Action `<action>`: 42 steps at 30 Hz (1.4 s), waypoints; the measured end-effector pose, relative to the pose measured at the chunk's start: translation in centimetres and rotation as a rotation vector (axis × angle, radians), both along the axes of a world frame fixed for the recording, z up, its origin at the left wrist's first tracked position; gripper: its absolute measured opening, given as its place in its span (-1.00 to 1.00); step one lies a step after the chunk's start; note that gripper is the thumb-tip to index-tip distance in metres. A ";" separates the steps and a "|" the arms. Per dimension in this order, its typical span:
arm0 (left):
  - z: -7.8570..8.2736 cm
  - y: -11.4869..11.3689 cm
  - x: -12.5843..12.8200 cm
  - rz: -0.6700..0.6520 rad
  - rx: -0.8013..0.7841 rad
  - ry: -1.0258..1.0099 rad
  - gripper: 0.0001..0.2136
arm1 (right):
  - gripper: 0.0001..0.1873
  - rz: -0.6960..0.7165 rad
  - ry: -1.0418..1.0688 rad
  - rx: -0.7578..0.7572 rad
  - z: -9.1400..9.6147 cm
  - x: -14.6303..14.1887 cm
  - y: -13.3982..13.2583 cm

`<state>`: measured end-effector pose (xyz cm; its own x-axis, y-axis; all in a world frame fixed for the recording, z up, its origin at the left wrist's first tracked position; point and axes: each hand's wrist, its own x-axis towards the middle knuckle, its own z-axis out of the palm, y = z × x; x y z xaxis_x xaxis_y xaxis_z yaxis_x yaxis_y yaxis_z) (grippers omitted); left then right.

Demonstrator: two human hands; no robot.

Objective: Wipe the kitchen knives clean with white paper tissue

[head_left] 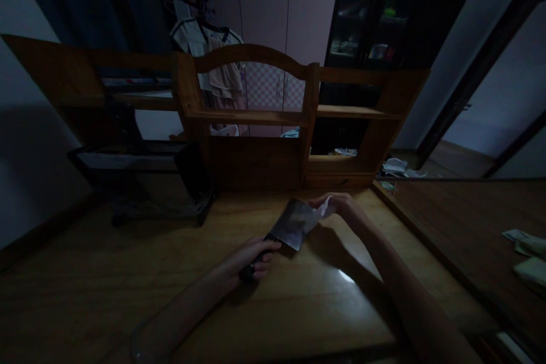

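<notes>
My left hand (257, 259) is wrapped round the black handle of a cleaver (292, 224). Its broad, dull metal blade points away from me, up and to the right, above the wooden desk (281, 318). At the blade's far right side, my right hand (335, 203) grips a thin white tissue (325, 207), which hangs against the edge of the blade. The fingertips of that hand are partly hidden behind the tissue and the blade.
A wooden shelf unit (251, 119) runs along the back of the desk. On the left stands a black-framed glass box (157, 193). Clothes (224, 71) hang behind the shelves. Pale cloths (531, 244) lie on the wooden surface to the right.
</notes>
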<state>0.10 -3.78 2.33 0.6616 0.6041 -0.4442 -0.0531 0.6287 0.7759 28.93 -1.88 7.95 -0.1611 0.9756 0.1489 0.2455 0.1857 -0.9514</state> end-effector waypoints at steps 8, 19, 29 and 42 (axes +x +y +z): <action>-0.1 -0.9 0.3 0.023 0.188 0.115 -0.69 | -0.57 0.005 -0.333 0.207 -3.0 -1.8 0.6; -0.1 0.1 -0.1 0.016 -0.019 -0.018 -0.75 | -0.57 0.574 -0.384 -0.010 -1.2 -3.9 -1.6; 0.1 0.7 -0.3 -0.032 -0.146 -0.109 -0.81 | -0.71 0.703 -0.266 -0.299 2.0 -2.8 -2.3; 0.8 0.3 -0.3 0.001 -0.159 -0.080 -0.83 | -0.55 0.413 -0.389 -0.091 -2.0 -0.7 0.1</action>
